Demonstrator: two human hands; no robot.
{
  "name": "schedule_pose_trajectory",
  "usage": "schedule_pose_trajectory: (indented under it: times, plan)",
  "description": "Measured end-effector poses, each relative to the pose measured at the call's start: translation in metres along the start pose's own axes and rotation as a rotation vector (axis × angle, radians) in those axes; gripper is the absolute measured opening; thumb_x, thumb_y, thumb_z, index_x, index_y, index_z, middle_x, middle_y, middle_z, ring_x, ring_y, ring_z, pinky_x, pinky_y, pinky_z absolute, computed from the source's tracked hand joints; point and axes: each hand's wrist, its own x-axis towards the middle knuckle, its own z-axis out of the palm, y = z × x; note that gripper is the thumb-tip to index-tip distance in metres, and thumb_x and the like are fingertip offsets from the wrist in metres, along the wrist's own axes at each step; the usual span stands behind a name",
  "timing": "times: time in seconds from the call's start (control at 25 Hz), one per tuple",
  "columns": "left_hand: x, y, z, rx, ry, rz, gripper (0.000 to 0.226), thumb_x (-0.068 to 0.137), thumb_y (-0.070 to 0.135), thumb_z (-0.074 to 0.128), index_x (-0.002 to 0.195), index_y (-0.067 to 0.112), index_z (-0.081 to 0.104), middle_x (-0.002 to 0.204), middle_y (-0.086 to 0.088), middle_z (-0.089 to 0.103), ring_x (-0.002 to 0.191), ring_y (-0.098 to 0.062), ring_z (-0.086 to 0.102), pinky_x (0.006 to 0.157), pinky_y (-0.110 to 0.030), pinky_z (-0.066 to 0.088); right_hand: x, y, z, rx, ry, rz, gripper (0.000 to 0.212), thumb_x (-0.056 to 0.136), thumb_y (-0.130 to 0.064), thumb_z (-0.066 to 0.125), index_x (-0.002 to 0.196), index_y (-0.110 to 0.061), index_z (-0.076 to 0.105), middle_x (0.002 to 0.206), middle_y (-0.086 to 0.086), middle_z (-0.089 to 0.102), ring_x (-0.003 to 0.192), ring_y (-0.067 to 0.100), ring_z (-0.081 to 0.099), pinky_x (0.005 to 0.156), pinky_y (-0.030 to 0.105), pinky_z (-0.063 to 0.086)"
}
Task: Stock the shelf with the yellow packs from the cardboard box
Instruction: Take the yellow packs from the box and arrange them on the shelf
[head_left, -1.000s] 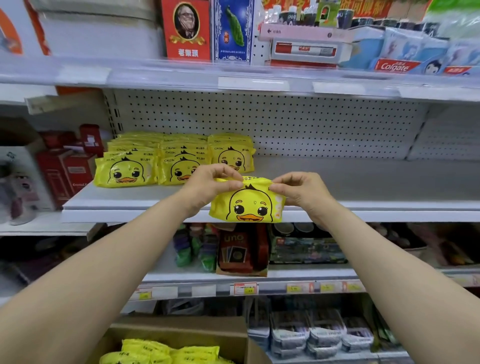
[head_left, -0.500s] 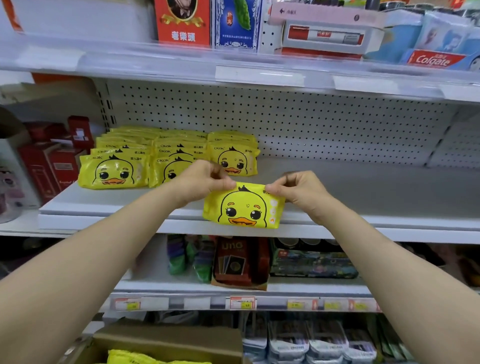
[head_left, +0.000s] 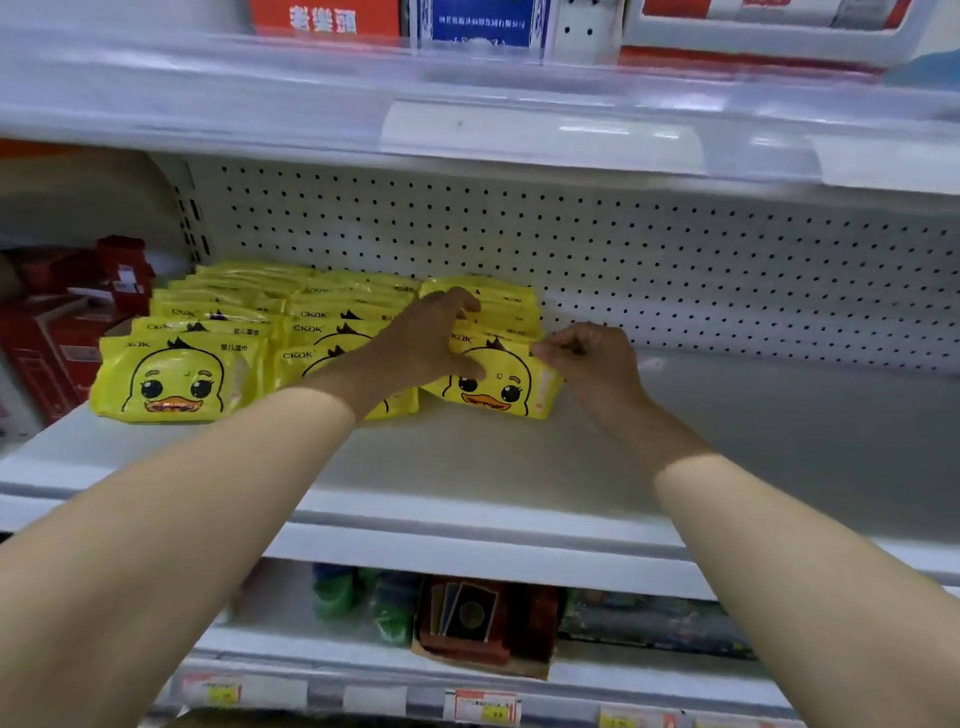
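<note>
The left hand (head_left: 431, 345) and right hand (head_left: 595, 358) clamp their fingers on the pack (head_left: 493, 387) by its top corners, standing it upright just right of the stocked row (head_left: 176, 376), face forward to match.

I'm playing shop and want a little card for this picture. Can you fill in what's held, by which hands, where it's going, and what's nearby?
Held: yellow duck pack, standing
Left grip: holds its left side, thumb on front
Right grip: pinches its top right corner
Place: white shelf, front of the right row
Neighbours: more duck packs to the left; red boxes beyond
</note>
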Motion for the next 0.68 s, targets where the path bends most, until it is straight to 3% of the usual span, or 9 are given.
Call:
schedule_pose_trajectory:
  times: [0.12, 0.24, 0.36, 0.68]
  plan:
    - [0.001, -0.011, 0.015, 0.223, -0.049, 0.025, 0.09, 0.064, 0.033, 0.088, 0.14, 0.023, 0.041, 0.132, -0.003, 0.048, 0.127, -0.022, 0.039, 0.098, -0.034, 0.037, 0.003, 0.006, 0.005, -0.019, -0.056, -0.013, 0.012, 0.078, -0.017, 0.083, 0.081, -0.019, 0.072, 0.085, -0.001, 0.071, 0.078, 0.009, 0.062, 0.075, 0.025, 0.05]
    - [0.005, -0.016, 0.018, 0.398, -0.012, 0.043, 0.089, 0.066, 0.046, 0.083, 0.141, 0.023, 0.041, 0.129, -0.003, 0.051, 0.125, -0.024, 0.041, 0.099, -0.038, 0.037, 0.003, 0.003, 0.01, -0.172, -0.15, -0.105, 0.043, 0.066, -0.026, 0.091, 0.103, -0.022, 0.067, 0.104, -0.007, 0.062, 0.093, 0.006, 0.059, 0.074, 0.014, 0.047]
    - [0.007, -0.017, 0.02, 0.517, 0.032, 0.029, 0.088, 0.066, 0.052, 0.081, 0.14, 0.024, 0.041, 0.128, -0.004, 0.05, 0.124, -0.025, 0.042, 0.099, -0.039, 0.037, 0.001, 0.006, 0.02, -0.514, -0.161, -0.212, 0.074, 0.059, -0.038, 0.091, 0.123, -0.029, 0.054, 0.118, -0.007, 0.048, 0.113, 0.013, 0.049, 0.087, 0.031, 0.045]
    - [-0.021, -0.003, 0.01, 0.514, 0.109, -0.033, 0.083, 0.07, 0.047, 0.081, 0.139, 0.021, 0.042, 0.138, -0.006, 0.041, 0.129, -0.028, 0.036, 0.104, -0.039, 0.034, -0.018, -0.021, 0.022, -0.82, -0.114, -0.169, 0.09, 0.067, -0.047, 0.085, 0.142, -0.024, 0.04, 0.138, 0.004, 0.042, 0.128, 0.025, 0.039, 0.099, 0.039, 0.043]
